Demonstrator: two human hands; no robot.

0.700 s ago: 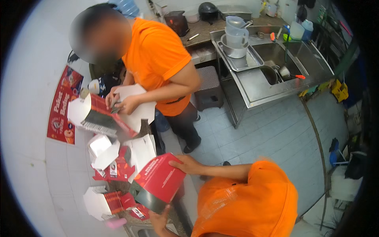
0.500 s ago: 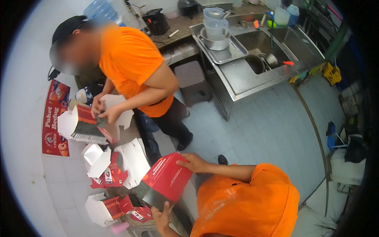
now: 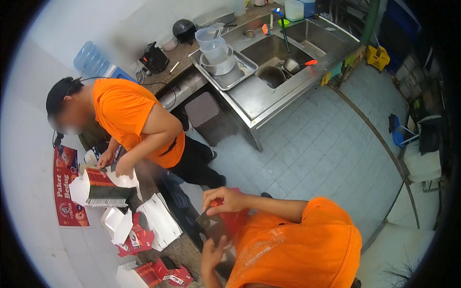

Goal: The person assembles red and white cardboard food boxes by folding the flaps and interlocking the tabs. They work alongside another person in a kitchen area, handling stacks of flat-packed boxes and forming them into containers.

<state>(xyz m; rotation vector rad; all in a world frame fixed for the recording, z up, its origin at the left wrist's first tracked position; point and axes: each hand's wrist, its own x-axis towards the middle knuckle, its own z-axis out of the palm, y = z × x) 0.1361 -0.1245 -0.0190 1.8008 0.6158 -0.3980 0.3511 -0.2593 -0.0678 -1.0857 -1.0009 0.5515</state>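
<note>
A red and dark-green cardboard carton (image 3: 235, 215) is held close in front of my orange shirt, tilted, with part of it hidden by my arm. My right hand (image 3: 223, 199) bends its fingers and thumb over the upper edge of the carton. At its lower edge is my left hand (image 3: 212, 253), thumb and fingers closed against the cardboard. On the counter beside my hands lies a stack of flat white cardboard blanks (image 3: 159, 221). Red carton pieces (image 3: 139, 235) and a red carton (image 3: 175, 274) rest near the wall.
Across the counter (image 3: 189, 254) a co-worker in an orange shirt (image 3: 139, 120) handles a carton next to a row of nested cartons (image 3: 103, 187). A steel sink (image 3: 254, 103) with a tray and pots stands at the back. Below it is a grey stool (image 3: 201, 110).
The carton has turned and come in closer to my body, showing less of its red face. My right hand has moved slightly left. The whole view has shifted; the co-worker's hands have moved too.
</note>
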